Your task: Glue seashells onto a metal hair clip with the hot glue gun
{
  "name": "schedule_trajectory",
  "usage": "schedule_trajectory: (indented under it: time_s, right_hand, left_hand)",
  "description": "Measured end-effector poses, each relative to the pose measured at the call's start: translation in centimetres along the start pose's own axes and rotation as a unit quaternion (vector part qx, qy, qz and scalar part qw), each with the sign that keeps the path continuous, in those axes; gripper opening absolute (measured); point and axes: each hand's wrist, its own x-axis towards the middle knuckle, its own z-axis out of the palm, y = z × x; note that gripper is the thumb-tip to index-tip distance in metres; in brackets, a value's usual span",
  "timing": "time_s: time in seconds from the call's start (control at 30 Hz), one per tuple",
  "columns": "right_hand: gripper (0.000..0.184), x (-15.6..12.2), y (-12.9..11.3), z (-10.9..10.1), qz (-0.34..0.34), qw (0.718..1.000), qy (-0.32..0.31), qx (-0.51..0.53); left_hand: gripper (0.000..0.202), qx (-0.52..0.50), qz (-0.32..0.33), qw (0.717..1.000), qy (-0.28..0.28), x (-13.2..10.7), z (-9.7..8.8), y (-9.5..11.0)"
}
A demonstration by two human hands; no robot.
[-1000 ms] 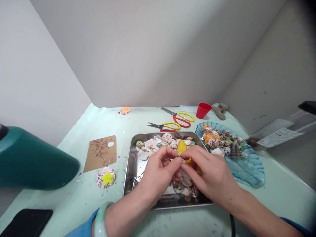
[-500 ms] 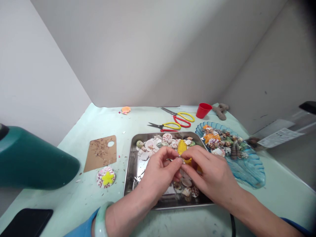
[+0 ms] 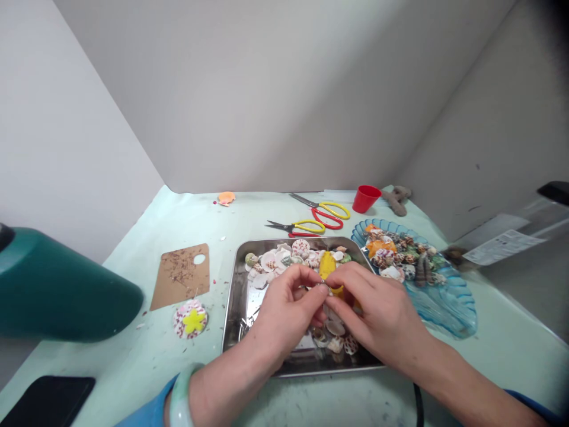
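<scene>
Over the metal tray (image 3: 235,296), my left hand (image 3: 291,305) and my right hand (image 3: 373,308) meet with fingertips pinched together. Between them is a tiny object, silvery where a speck of it shows; the fingers cover nearly all of it, so its kind cannot be made out. Beneath and around the hands lie white and spotted seashells (image 3: 271,261), plus a yellow piece (image 3: 328,264) just behind the fingertips. More shells (image 3: 336,344) rest at the tray's near side, below my right hand. Small metal bits (image 3: 243,328) sit by the tray's left wall.
Two pairs of scissors (image 3: 296,226) lie behind the tray, near a red cup (image 3: 366,199). A blue shell-shaped dish (image 3: 457,302) with shells stands right. Leftward are a brown card (image 3: 182,276), a shell with a yellow flower (image 3: 194,321), a green bottle (image 3: 66,284) and a black phone-like slab (image 3: 48,400).
Both hands keep almost the same pinch over the tray, with only slight finger movement. Nothing else on the table has visibly moved.
</scene>
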Motion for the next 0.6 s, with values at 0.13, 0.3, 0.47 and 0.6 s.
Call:
schedule_trajectory:
  time_s: [0.13, 0.3, 0.47, 0.6]
  right_hand:
    - [0.005, 0.03, -0.03, -0.08, -0.003, 1.000, -0.001, -0.009]
    - [0.006, -0.04, -0.09, -0.20, -0.001, 1.000, -0.013, -0.015]
    - [0.006, -0.02, -0.11, -0.15, 0.002, 1.000, -0.013, -0.013]
    - [0.004, -0.03, -0.15, -0.09, 0.006, 1.000, -0.010, -0.008]
  left_hand:
    - [0.019, -0.003, 0.001, 1.000, -0.004, -0.08, 0.05, 0.01]
    - [0.019, -0.007, -0.004, 1.000, -0.001, -0.20, 0.09, 0.25]
    - [0.020, -0.009, -0.005, 1.000, -0.003, -0.12, 0.10, 0.12]
    - [0.020, -0.008, -0.008, 1.000, -0.003, -0.06, 0.08, 0.01]
